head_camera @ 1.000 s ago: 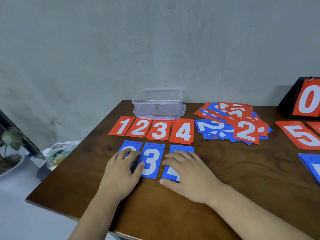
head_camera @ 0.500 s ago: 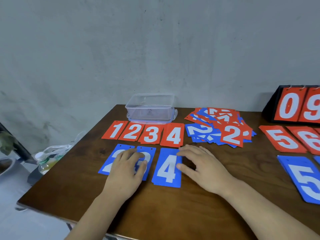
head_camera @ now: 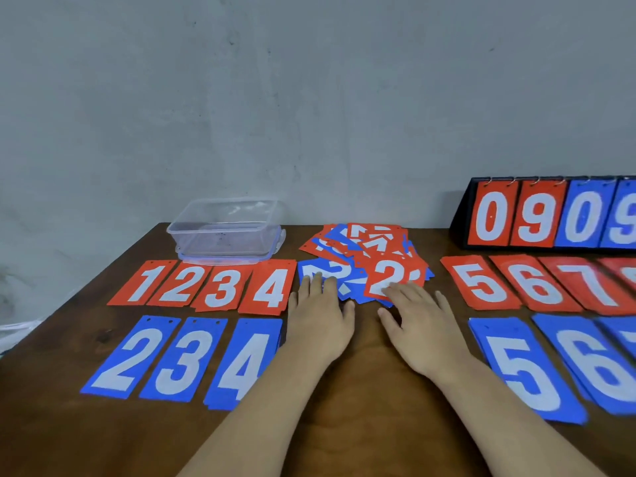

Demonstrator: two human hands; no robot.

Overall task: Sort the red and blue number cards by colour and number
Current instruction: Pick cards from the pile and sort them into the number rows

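A mixed pile of red and blue number cards [head_camera: 364, 259] lies at the table's middle back. My left hand [head_camera: 320, 318] lies flat, its fingertips on a blue 2 card [head_camera: 325, 273] at the pile's near left. My right hand [head_camera: 418, 321] lies flat with fingertips touching a red 2 card [head_camera: 390, 277] on the pile's near right. Red cards 1 to 4 [head_camera: 206, 284] form a row at the left, with blue cards 2, 3 and 4 [head_camera: 182, 359] below them. Red 5, 6, 7 [head_camera: 537, 284] and blue 5, 6 [head_camera: 557, 366] lie at the right.
A clear plastic box [head_camera: 227, 232] stands at the back left, behind the red row. A black flip scoreboard [head_camera: 557, 215] showing red 0, 9 and blue 0, 9 stands at the back right. The brown wooden table [head_camera: 364, 407] ends at a grey wall.
Both hands left the blue 2, 3, 4 row at the left and moved forward to the mixed pile. The view shifted right, showing more of the right-hand cards.
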